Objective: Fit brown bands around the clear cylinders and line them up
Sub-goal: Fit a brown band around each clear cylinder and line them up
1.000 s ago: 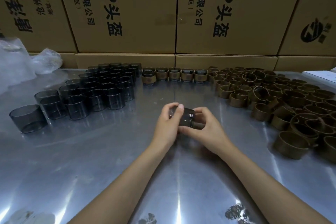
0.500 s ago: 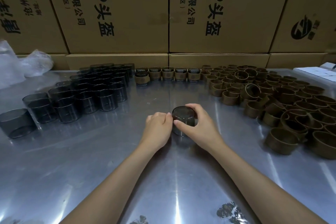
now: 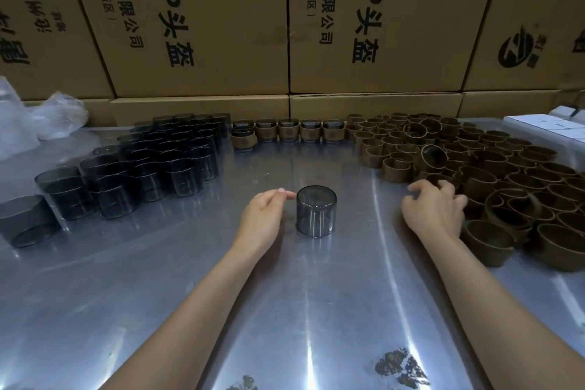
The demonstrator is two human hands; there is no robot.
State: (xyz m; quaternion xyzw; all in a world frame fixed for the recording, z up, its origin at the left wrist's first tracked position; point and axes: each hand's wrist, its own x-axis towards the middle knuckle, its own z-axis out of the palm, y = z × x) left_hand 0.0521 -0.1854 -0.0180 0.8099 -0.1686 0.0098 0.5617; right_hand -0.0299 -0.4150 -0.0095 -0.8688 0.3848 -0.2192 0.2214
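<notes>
Hands work at centre frame: left hand (image 3: 261,218), loosely curled and holding nothing, steadies an upright smoky cylinder (image 3: 316,210) while right hand (image 3: 435,209), fingers spread, reaches for loose brown bands (image 3: 493,180); five banded cylinders (image 3: 288,131) line the back.

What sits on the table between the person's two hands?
In the head view, one bare clear cylinder stands upright between the left hand and right hand; otherwise just table.
</notes>
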